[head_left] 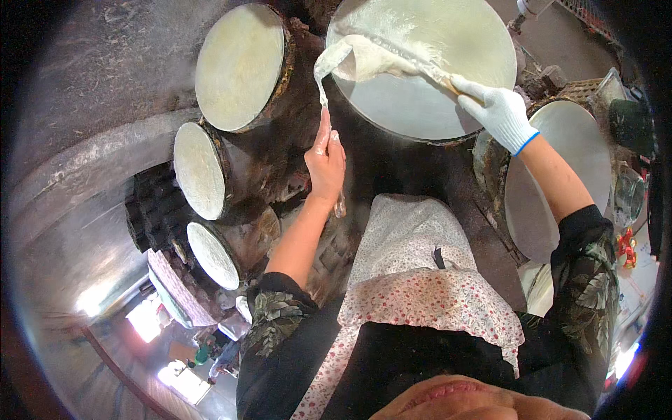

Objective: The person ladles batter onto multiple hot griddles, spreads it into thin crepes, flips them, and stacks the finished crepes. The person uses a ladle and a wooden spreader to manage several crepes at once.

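My bare left hand (326, 166) is closed on the handle of a ladle (330, 63), index finger stretched along it. White batter coats the ladle's bowl, which is tilted at the left rim of a large round griddle (420, 115). In a white knitted glove with a blue cuff, my right hand (495, 110) grips a batter-covered spreader (435, 74) by its wooden end. The spreader reaches left across the griddle toward the ladle, with thick batter hanging along it. A thin whitish layer covers the griddle's far part; its near part looks smoother and greyer.
Round griddles with pale layers stand at left: a large one (240, 68), a smaller one (199, 171) and another (212, 255). At right is a grey round griddle (553, 182), partly behind my right arm. Dark blocks (150, 206) are stacked at far left.
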`<state>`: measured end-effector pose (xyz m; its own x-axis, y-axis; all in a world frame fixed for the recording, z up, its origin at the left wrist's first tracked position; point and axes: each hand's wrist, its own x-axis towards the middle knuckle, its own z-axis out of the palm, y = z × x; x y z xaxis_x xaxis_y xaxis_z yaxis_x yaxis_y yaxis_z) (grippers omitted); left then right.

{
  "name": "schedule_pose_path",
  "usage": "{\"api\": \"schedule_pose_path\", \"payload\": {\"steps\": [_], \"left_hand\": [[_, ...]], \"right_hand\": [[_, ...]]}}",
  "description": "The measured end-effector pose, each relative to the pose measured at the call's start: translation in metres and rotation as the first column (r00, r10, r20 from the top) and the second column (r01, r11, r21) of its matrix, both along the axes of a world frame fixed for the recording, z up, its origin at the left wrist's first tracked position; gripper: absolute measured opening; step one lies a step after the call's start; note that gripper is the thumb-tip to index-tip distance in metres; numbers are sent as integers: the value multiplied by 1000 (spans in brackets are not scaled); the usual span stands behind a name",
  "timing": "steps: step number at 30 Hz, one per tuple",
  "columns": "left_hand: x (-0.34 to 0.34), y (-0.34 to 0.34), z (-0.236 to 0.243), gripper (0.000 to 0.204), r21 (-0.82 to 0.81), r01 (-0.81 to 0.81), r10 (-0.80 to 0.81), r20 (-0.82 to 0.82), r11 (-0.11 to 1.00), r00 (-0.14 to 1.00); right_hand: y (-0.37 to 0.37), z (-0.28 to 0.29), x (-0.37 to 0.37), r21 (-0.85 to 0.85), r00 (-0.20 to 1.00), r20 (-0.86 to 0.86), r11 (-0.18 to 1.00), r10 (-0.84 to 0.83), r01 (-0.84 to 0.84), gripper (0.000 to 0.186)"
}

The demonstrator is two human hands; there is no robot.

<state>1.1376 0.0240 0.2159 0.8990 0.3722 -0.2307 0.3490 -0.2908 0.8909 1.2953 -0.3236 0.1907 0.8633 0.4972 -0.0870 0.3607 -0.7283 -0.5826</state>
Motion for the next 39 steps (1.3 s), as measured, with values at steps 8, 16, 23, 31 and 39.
{"api": "schedule_pose_path", "payload": {"steps": [8, 16, 23, 31, 39], "left_hand": [[-60, -6, 16, 54, 156, 197, -201, 6, 968, 980], [-24, -18, 88, 62, 130, 416, -406, 597, 900, 692], [-41, -40, 103, 70, 80, 404, -344, 687, 911, 640], [-78, -27, 67, 71, -17, 398, -325, 544, 917, 774], [-85, -12, 48, 64, -77, 417, -331, 485, 906, 809]], "right_hand": [[-46, 47, -78, -40, 993, -106, 998, -43, 39, 41], [-40, 61, -156, 635, 861, -311, 587, -402, 503, 56], [177, -28, -129, 528, 894, -189, 725, -407, 442, 63], [108, -91, -166, 343, 614, -301, 518, -730, 784, 62], [155, -85, -135, 417, 613, -254, 487, -748, 767, 61]]}}
